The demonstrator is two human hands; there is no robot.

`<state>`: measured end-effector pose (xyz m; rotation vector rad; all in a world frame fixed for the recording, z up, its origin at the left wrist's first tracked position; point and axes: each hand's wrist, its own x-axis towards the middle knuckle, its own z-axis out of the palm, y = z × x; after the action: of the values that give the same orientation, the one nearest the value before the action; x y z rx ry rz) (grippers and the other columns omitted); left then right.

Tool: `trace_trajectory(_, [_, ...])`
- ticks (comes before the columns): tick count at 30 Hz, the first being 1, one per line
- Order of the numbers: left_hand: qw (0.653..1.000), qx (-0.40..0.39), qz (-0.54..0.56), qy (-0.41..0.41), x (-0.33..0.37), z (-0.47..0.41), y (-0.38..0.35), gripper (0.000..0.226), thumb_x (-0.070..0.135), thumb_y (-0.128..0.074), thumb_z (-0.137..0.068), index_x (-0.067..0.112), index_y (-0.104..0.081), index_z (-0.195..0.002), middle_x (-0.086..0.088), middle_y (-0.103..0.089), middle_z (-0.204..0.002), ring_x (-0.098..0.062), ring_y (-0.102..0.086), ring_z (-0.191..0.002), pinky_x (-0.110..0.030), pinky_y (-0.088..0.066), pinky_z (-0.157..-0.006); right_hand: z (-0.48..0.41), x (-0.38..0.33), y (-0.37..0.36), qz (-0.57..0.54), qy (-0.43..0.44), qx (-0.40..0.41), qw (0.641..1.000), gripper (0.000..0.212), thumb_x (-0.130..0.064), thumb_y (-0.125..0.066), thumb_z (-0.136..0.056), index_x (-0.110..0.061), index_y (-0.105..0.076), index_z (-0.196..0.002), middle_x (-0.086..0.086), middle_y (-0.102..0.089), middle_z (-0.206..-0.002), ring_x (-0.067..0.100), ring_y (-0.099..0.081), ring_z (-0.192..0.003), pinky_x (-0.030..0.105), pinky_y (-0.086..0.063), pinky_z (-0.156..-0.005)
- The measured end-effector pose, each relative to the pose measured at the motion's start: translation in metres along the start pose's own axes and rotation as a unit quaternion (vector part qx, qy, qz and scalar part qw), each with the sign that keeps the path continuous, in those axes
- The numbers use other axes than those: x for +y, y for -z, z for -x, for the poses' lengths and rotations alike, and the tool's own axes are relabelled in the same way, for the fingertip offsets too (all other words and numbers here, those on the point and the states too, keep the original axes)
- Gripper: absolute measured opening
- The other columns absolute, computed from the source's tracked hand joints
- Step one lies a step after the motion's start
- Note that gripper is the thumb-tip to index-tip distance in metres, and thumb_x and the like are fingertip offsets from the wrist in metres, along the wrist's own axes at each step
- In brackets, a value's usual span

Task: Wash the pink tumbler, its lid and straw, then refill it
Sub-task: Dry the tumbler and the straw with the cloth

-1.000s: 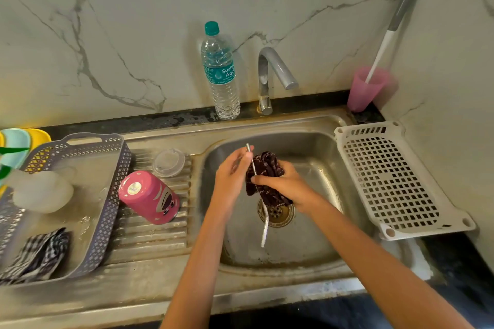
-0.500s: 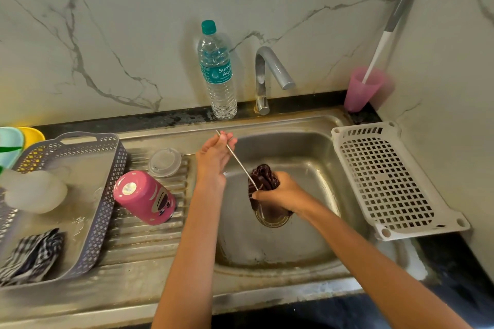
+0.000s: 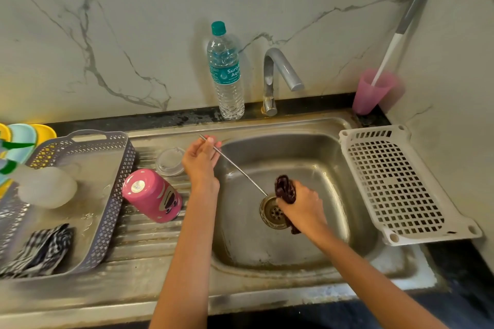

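Washing the straw over the sink. My left grip (image 3: 200,159) pinches the upper end of the metal straw (image 3: 240,174) above the left rim of the sink basin (image 3: 307,147). The straw slants down and to the right, and its lower end meets the dark cloth (image 3: 285,188). My right grip (image 3: 302,208) is clenched round that cloth, just beside the drain (image 3: 272,213). The pink tumbler (image 3: 152,195) lies on its side on the draining board (image 3: 139,235), left of my left forearm. The clear lid (image 3: 169,161) lies flat just behind the tumbler. At far left, a grey basket (image 3: 117,195) holds a checked cloth (image 3: 40,248). A water bottle (image 3: 227,75) and the tap (image 3: 278,69) stand behind the basin. A white perforated tray (image 3: 387,181) sits at the basin's right edge.
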<state>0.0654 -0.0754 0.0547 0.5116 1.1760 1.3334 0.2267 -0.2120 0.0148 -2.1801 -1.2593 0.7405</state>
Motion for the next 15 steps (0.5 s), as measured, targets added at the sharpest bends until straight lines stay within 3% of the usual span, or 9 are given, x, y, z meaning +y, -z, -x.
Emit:
trace_trajectory(3, [0.999,-0.018,-0.037,0.008,-0.012,0.015,-0.008,0.023,0.003,-0.066,-0.089,0.005,-0.063,-0.111,-0.006,-0.072,-0.099,-0.013,-0.072,-0.083,-0.027,-0.06,-0.081,-0.006,-0.019,0.001,-0.061,0.113,0.095,0.987,0.032,-0.028,-0.071,-0.085,-0.02,-0.061,-0.113,-0.006,-0.062,-0.098,0.012,-0.059,-0.09,0.027,-0.048,-0.079])
trace_trajectory(6, [0.999,-0.038,-0.025,0.028,-0.026,0.028,-0.02,0.027,0.0,-0.066,-0.089,0.0,-0.062,-0.115,-0.006,-0.071,-0.092,-0.011,-0.071,-0.074,-0.025,-0.059,-0.073,-0.015,-0.04,-0.01,-0.028,0.193,0.112,0.974,0.039,-0.029,-0.073,-0.083,-0.021,-0.059,-0.118,-0.005,-0.062,-0.107,0.014,-0.056,-0.096,0.029,-0.048,-0.08])
trace_trajectory(9, [0.998,-0.037,0.005,0.048,-0.022,0.03,-0.023,0.017,0.0,-0.066,-0.089,0.004,-0.062,-0.105,-0.006,-0.071,-0.09,-0.014,-0.071,-0.074,-0.027,-0.06,-0.075,-0.015,-0.035,-0.025,0.038,0.172,0.139,0.974,0.024,-0.015,-0.068,-0.083,-0.018,-0.053,-0.102,-0.002,-0.061,-0.098,0.023,-0.058,-0.089,0.037,-0.05,-0.071])
trace_trajectory(12, [0.999,-0.008,0.016,0.051,-0.009,0.027,-0.018,0.011,0.001,-0.066,-0.089,0.011,-0.061,-0.093,-0.006,-0.071,-0.092,-0.015,-0.071,-0.078,-0.031,-0.06,-0.082,-0.009,-0.016,-0.032,0.062,0.117,0.11,0.985,0.025,-0.008,-0.066,-0.08,-0.017,-0.05,-0.098,0.0,-0.061,-0.095,0.026,-0.058,-0.086,0.04,-0.05,-0.067])
trace_trajectory(15, [0.999,0.023,0.034,-0.019,0.01,0.018,-0.012,0.012,0.002,-0.066,-0.089,0.012,-0.061,-0.095,-0.005,-0.07,-0.095,-0.014,-0.071,-0.079,-0.032,-0.059,-0.085,-0.003,0.01,-0.036,0.088,0.075,0.06,0.991,0.021,-0.013,-0.067,-0.085,-0.017,-0.053,-0.1,-0.001,-0.062,-0.096,0.022,-0.061,-0.088,0.035,-0.052,-0.068])
